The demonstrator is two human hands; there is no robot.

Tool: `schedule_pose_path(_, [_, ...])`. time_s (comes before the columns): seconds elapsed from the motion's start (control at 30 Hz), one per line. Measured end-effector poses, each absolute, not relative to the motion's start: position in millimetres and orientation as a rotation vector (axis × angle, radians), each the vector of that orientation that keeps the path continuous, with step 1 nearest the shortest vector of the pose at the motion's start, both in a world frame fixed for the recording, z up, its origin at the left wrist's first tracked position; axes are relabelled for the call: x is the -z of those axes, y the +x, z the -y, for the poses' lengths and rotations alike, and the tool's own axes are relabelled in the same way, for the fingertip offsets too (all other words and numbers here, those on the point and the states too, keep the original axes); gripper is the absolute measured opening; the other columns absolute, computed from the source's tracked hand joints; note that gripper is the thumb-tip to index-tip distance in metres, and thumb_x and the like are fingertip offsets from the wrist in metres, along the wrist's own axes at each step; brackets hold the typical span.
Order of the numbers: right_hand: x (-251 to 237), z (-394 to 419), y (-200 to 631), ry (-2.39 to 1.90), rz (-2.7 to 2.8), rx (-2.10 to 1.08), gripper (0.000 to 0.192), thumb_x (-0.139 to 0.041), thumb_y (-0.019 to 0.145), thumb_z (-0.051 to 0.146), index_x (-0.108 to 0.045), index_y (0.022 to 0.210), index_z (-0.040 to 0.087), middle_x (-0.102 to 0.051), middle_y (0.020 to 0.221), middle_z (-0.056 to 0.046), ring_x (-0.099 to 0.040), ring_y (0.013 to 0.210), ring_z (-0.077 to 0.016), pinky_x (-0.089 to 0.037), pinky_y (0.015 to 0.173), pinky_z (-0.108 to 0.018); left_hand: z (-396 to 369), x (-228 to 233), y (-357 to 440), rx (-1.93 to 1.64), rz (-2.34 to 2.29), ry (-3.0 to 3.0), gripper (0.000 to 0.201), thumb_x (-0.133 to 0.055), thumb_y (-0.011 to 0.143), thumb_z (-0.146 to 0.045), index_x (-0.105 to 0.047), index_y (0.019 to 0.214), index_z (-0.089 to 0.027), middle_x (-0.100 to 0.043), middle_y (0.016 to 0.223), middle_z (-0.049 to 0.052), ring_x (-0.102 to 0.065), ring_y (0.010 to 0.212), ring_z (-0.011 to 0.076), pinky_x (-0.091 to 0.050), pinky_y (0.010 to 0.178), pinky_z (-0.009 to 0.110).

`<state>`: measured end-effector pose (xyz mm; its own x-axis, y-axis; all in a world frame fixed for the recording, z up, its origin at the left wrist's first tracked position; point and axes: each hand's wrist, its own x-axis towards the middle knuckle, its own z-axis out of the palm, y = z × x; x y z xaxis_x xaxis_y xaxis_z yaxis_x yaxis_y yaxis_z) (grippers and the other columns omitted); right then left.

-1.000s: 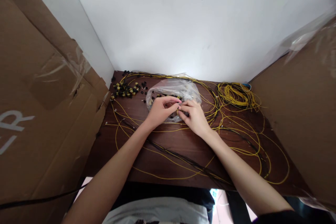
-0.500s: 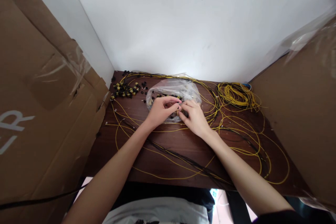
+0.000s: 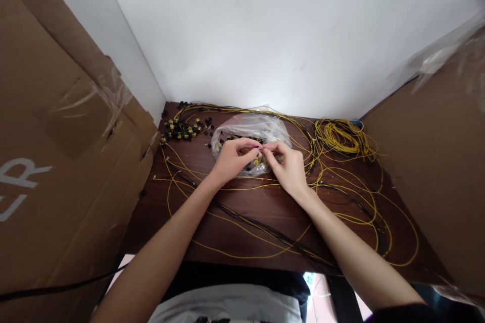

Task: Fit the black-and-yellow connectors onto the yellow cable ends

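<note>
Both hands [image 3: 261,161] pinch a small connector [image 3: 260,150] fingertip-to-fingertip.

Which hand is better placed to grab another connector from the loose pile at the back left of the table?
Left hand: probably, as it sits nearer the loose connectors; the right hand is farther away.

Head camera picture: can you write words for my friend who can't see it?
Two bare hands, left hand and right hand, pinch a tiny part together above a clear plastic bag on a dark wooden table strewn with yellow wires.
</note>
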<state>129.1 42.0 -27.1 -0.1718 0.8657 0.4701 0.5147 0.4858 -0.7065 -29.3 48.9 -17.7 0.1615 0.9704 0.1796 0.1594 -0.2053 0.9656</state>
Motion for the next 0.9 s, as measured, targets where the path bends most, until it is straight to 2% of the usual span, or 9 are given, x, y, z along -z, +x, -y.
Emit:
schedule_pose_path(0.17, [22.5,-39.9,126.7,-1.110,1.740,-0.473,0.010,-0.055,0.084,0.024,-0.063,0.084,0.019,-0.066,0.077,-0.002,-0.060,0.068,-0.0144,-0.049,0.066,-0.028,-48.9,18.2,-29.1,-1.158,-1.131,1.544,0.019,-0.061,0.073,-0.022,-0.070,0.085,-0.011,-0.071,0.076,0.006,-0.063,0.066,0.0128,-0.049,0.059,0.021])
schedule_pose_path(0.37, [26.4,-43.8,126.3,-1.039,1.597,-0.618,0.010,-0.063,0.078,0.027,-0.063,0.084,0.020,-0.062,0.080,-0.002,-0.060,0.069,-0.0143,-0.052,0.067,-0.030,-48.6,17.3,-29.0,-1.162,-1.146,1.526,0.020,-0.062,0.073,-0.023,-0.070,0.086,-0.010,-0.072,0.080,0.008,-0.064,0.067,0.0132,-0.049,0.061,0.022])
schedule_pose_path(0.57, [28.8,-45.9,124.4,-0.961,1.429,-0.886,0.016,-0.067,0.074,0.030,-0.065,0.085,0.020,-0.067,0.081,-0.003,-0.065,0.073,-0.0158,-0.055,0.070,-0.032,-48.8,17.3,-30.0,-1.153,-1.148,1.521,0.024,-0.064,0.073,-0.026,-0.071,0.090,-0.010,-0.072,0.084,0.009,-0.063,0.070,0.0139,-0.049,0.062,0.023])
schedule_pose_path(0.9, [25.1,-42.2,123.0,-0.954,1.397,-0.870,0.014,-0.069,0.073,0.027,-0.066,0.085,0.019,-0.070,0.084,-0.004,-0.065,0.072,-0.0152,-0.056,0.072,-0.032,-49.8,19.7,-30.6,-1.153,-1.150,1.529,0.025,-0.066,0.072,-0.026,-0.071,0.091,-0.010,-0.072,0.085,0.009,-0.063,0.070,0.0146,-0.049,0.065,0.024])
